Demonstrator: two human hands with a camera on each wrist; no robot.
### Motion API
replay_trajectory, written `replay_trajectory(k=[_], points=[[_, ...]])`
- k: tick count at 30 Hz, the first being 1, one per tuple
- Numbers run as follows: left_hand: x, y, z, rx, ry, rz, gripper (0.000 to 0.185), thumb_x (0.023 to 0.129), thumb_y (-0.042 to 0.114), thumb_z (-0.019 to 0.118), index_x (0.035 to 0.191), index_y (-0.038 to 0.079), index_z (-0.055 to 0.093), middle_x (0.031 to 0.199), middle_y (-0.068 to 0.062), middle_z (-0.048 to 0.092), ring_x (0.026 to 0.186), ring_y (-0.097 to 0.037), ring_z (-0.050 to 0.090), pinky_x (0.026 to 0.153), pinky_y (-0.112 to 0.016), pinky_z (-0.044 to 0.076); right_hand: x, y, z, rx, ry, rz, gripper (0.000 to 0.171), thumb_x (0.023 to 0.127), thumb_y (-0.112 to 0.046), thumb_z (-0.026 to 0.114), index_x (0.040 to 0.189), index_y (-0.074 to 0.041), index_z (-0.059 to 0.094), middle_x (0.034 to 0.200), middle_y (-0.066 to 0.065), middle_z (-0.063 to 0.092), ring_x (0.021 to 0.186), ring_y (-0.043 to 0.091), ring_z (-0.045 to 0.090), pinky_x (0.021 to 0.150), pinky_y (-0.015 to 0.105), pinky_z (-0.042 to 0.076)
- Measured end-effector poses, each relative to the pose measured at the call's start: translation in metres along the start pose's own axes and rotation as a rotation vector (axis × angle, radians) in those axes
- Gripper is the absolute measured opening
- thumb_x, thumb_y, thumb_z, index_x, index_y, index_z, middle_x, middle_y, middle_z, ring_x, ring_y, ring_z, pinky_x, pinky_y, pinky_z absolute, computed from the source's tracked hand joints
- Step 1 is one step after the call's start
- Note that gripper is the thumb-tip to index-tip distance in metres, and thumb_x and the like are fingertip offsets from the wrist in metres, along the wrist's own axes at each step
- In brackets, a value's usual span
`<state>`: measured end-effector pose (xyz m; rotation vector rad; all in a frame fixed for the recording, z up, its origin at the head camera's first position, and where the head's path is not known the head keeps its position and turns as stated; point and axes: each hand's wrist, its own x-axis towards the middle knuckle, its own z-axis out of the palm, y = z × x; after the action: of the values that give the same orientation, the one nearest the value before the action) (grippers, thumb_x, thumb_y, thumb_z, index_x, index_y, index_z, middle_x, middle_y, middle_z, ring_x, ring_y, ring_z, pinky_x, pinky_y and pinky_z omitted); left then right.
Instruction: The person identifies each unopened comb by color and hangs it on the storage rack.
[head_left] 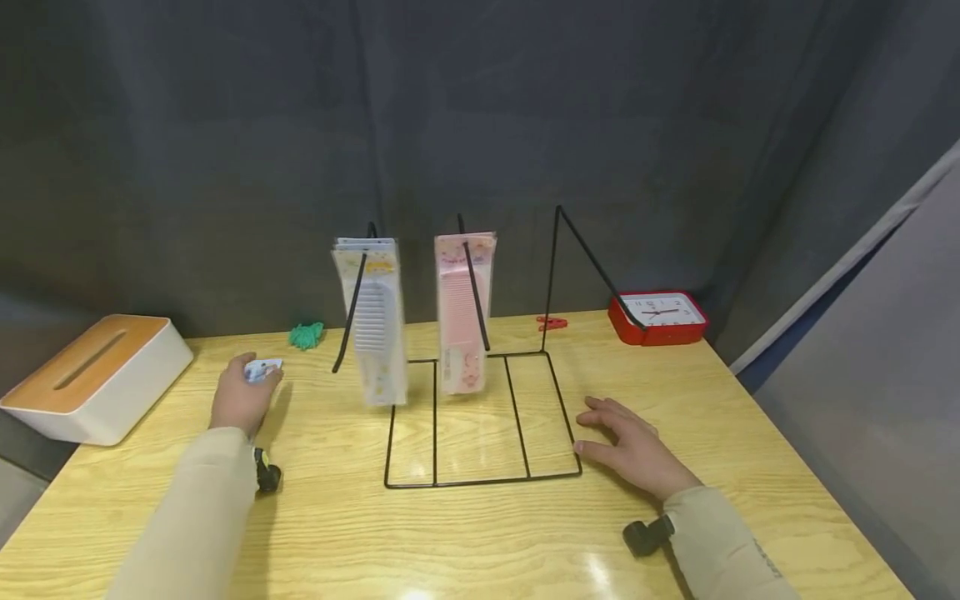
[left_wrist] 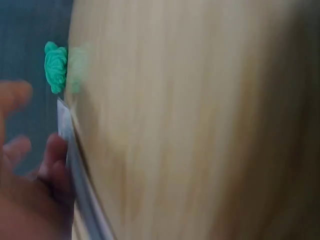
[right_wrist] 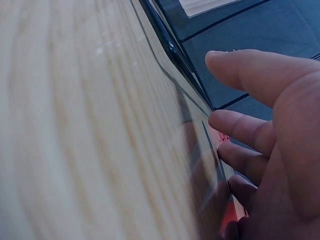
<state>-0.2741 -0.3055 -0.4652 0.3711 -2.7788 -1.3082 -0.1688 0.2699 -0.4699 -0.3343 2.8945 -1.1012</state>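
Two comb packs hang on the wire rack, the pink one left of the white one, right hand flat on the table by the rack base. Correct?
Not quite: the order is reversed. The head view shows the white comb pack hanging left of the pink comb pack on the wire rack. The rest holds: the right hand lies flat on the table beside the rack base.

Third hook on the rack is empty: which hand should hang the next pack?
Left, probably. The left hand already holds a pack; the right hand rests flat against the rack base, steadying it.
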Motion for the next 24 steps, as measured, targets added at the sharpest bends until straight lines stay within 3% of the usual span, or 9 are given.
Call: replay_trajectory(k=[1, 4, 8, 11, 16, 21, 24], points=[[0.002, -0.005, -0.001, 0.047, -0.016, -0.016, 0.084, 0.102, 0.049, 0.048, 0.159, -0.001, 0.012, 0.158, -0.035, 0.018, 0.141, -0.057, 0.023, 0.109, -0.068, 0.026, 0.0, 0.0, 0.0, 0.001, -0.003, 0.002, 0.049, 0.092, -0.041, 0.073, 0.129, -0.009, 0.065, 0.156, 0.015, 0.041, 0.148, 0.042, 0.023, 0.113, 0.067, 0.018], [0.004, -0.012, -0.004, 0.177, -0.058, -0.051, 0.089, 0.101, 0.041, 0.052, 0.157, -0.006, 0.001, 0.154, -0.041, 0.018, 0.137, -0.06, 0.025, 0.108, -0.068, 0.028, 0.0, 0.0, 0.0, -0.001, -0.007, 0.005, 0.049, 0.092, -0.041, 0.072, 0.129, -0.01, 0.065, 0.156, 0.015, 0.041, 0.148, 0.041, 0.023, 0.113, 0.067, 0.018], [0.002, -0.009, -0.007, 0.316, -0.101, -0.034, 0.091, 0.097, 0.035, 0.06, 0.154, -0.012, 0.008, 0.147, -0.043, 0.03, 0.131, -0.059, 0.035, 0.103, -0.067, 0.035, -0.001, 0.0, -0.001, -0.001, -0.004, 0.007, 0.049, 0.092, -0.041, 0.072, 0.129, -0.01, 0.065, 0.156, 0.014, 0.041, 0.148, 0.041, 0.022, 0.113, 0.067, 0.018], [-0.001, -0.003, -0.012, 0.362, -0.141, -0.041, 0.085, 0.096, 0.035, 0.063, 0.151, -0.015, 0.021, 0.144, -0.041, 0.036, 0.128, -0.058, 0.04, 0.1, -0.065, 0.039, 0.0, -0.001, -0.001, -0.004, -0.005, 0.005, 0.049, 0.092, -0.042, 0.072, 0.129, -0.01, 0.065, 0.156, 0.014, 0.041, 0.148, 0.041, 0.022, 0.113, 0.067, 0.017], [-0.006, 0.003, -0.02, 0.428, -0.271, -0.005, 0.082, 0.095, 0.04, 0.063, 0.142, -0.02, 0.034, 0.14, -0.041, 0.041, 0.12, -0.056, 0.048, 0.095, -0.061, 0.045, 0.0, -0.002, -0.002, -0.001, -0.003, 0.006, 0.049, 0.092, -0.041, 0.072, 0.128, -0.009, 0.065, 0.156, 0.015, 0.041, 0.148, 0.042, 0.023, 0.113, 0.067, 0.018], [-0.016, 0.008, -0.024, 0.408, -0.35, 0.005, 0.085, 0.089, 0.048, 0.07, 0.132, -0.019, 0.041, 0.128, -0.039, 0.049, 0.096, -0.04, 0.056, 0.079, -0.047, 0.05, 0.0, -0.003, -0.002, 0.01, -0.003, 0.0, 0.049, 0.092, -0.041, 0.073, 0.128, -0.008, 0.065, 0.156, 0.016, 0.041, 0.148, 0.042, 0.023, 0.114, 0.067, 0.017], [-0.023, 0.012, -0.023, 0.435, -0.383, 0.045, 0.086, 0.088, 0.05, 0.07, 0.129, -0.021, 0.044, 0.123, -0.038, 0.053, 0.088, -0.033, 0.056, 0.071, -0.04, 0.05, 0.0, -0.002, -0.002, 0.004, -0.004, 0.0, 0.049, 0.091, -0.041, 0.073, 0.128, -0.008, 0.066, 0.156, 0.016, 0.041, 0.147, 0.042, 0.023, 0.114, 0.067, 0.018]])
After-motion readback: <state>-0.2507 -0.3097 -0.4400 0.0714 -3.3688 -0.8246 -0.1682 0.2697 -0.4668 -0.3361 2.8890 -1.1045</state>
